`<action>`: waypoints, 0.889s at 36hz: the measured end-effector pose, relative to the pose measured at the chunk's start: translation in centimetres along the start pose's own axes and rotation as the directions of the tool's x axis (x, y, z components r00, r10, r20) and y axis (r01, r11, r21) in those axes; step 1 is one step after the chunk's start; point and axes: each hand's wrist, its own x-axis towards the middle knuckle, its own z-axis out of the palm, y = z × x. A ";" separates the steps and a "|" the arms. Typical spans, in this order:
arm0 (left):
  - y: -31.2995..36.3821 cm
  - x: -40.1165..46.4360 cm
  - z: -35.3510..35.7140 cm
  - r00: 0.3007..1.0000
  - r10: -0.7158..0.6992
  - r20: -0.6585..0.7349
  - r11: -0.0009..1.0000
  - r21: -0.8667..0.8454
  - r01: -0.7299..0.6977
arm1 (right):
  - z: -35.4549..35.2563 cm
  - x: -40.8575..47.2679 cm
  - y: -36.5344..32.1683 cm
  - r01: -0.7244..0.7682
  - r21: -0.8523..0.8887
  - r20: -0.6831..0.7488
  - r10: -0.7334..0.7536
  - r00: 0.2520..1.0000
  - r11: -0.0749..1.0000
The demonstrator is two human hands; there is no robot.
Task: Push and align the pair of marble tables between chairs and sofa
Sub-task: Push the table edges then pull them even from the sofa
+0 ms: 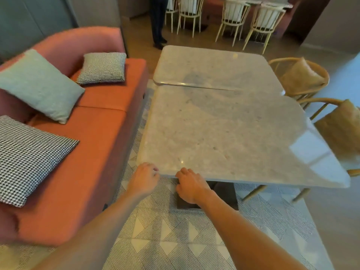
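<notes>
My left hand (143,179) and right hand (190,184) curl on the near table (224,133) edge, seemingly gripping it. It runs straight ahead to the far table (214,67), skewed against it, between sofa (101,123) and chairs (303,78).

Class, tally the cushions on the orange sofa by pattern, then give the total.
Black-and-white houndstooth square cushions: 2 (far one, near one)
Plain pale green fabric cushion: 1
Total: 3

Your two forearms are bare — no sleeves, watch or rings visible on your left hand (143,181) or right hand (191,185).
</notes>
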 end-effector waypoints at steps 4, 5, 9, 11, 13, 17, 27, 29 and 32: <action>-3.3 4.2 -0.1 0.994 0.094 -0.063 0.995 0.033 -0.092 | 1.2 5.5 -1.8 -0.063 0.046 -0.103 0.068 0.992 0.997; -3.7 5.7 0.1 0.986 0.133 -0.097 0.990 0.053 -0.128 | 1.3 7.2 -2.0 -0.088 0.066 -0.152 0.097 0.984 0.994; -4.8 9.9 1.6 0.952 0.258 -0.168 0.964 0.108 -0.242 | 2.7 12.1 -2.5 -0.220 0.078 -0.283 0.233 0.930 0.972; -4.9 11.7 2.3 0.931 0.303 -0.204 0.952 0.118 -0.284 | 3.6 13.7 -2.3 -0.277 0.072 -0.324 0.286 0.902 0.958; -5.0 13.1 3.0 0.921 0.322 -0.219 0.946 0.099 -0.308 | 4.5 14.8 -2.2 -0.305 0.087 -0.329 0.316 0.890 0.949; -5.4 14.1 4.8 0.921 0.318 -0.224 0.948 0.097 -0.303 | 6.5 15.6 -2.0 -0.324 0.109 -0.436 0.338 0.834 0.940; -5.6 14.1 5.8 0.870 0.368 -0.328 0.927 0.200 -0.317 | 7.7 15.7 -1.9 -0.343 0.084 -0.589 0.324 0.740 0.936; -5.6 14.2 6.0 0.864 0.376 -0.336 0.923 0.219 -0.316 | 7.7 15.8 -1.9 -0.348 0.076 -0.599 0.322 0.734 0.935; -5.8 14.5 6.3 0.847 0.391 -0.360 0.916 0.241 -0.320 | 8.0 16.2 -1.8 -0.362 0.071 -0.602 0.329 0.727 0.929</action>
